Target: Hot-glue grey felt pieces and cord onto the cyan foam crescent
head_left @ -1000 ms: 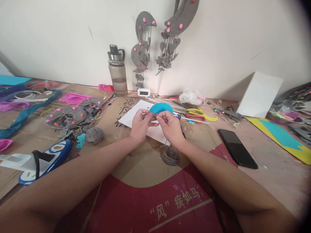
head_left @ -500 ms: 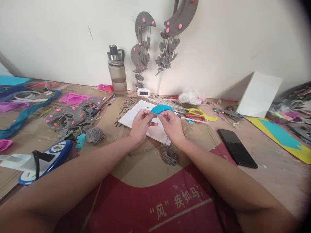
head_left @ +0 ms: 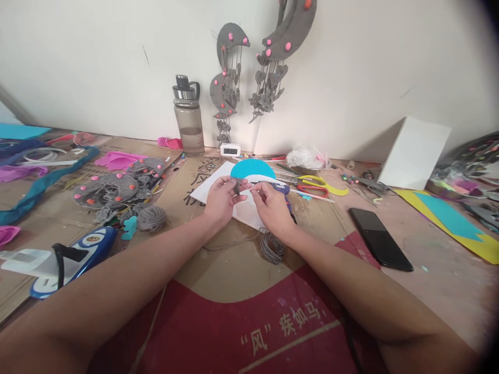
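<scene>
My left hand (head_left: 221,200) pinches a small dark grey piece (head_left: 237,186) between thumb and fingers. My right hand (head_left: 273,205) is closed in a pinch close beside it; what its fingertips hold is too small to make out. Just behind both hands shows a bright blue crescent-shaped piece (head_left: 252,167); I cannot tell whether it is touched. Under the hands lies white paper (head_left: 245,214). A coil of grey cord (head_left: 272,249) rests below my right wrist, with a strand trailing left. A purple-blue tool (head_left: 281,188) lies partly hidden behind my right hand.
Scissors with red and yellow handles (head_left: 314,187) lie behind on the right. A black phone (head_left: 380,239) is right of my forearm. To the left are a grey yarn ball (head_left: 151,218), grey felt crescents (head_left: 105,189) and a blue-white dispenser (head_left: 78,259). A bottle (head_left: 189,117) stands at the wall.
My hands have drawn slightly apart and the right one has turned. The blue crescent piece now appears farther left and back, with more of it visible. The purple-blue tool shows more.
</scene>
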Demonstrator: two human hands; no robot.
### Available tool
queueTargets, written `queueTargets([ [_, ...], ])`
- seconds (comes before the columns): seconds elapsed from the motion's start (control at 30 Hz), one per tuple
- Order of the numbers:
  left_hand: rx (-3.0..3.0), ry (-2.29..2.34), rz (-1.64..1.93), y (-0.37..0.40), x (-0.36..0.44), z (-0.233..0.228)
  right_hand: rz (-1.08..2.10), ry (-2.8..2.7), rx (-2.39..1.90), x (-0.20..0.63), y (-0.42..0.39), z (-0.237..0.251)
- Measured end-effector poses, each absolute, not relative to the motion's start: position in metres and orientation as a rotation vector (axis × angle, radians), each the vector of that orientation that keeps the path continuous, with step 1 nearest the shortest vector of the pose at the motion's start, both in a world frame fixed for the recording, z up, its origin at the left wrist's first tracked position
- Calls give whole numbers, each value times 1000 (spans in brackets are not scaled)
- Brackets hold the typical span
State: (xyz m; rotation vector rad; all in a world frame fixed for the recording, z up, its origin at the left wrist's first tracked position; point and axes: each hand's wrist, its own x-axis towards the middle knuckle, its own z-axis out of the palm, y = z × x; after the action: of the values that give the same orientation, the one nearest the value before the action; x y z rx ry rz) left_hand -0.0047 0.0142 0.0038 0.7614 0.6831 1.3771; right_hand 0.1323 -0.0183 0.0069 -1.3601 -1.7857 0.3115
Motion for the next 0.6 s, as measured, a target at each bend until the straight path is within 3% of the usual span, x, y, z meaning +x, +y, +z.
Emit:
queueTargets([
  [0.37, 667, 661, 1460, 17, -4, -3, 92, -1995, -1406, 145, -15, 25],
  [0.6, 683, 722, 1476, 15, -1, -5, -37, -1917, -1919, 196, -29, 35],
])
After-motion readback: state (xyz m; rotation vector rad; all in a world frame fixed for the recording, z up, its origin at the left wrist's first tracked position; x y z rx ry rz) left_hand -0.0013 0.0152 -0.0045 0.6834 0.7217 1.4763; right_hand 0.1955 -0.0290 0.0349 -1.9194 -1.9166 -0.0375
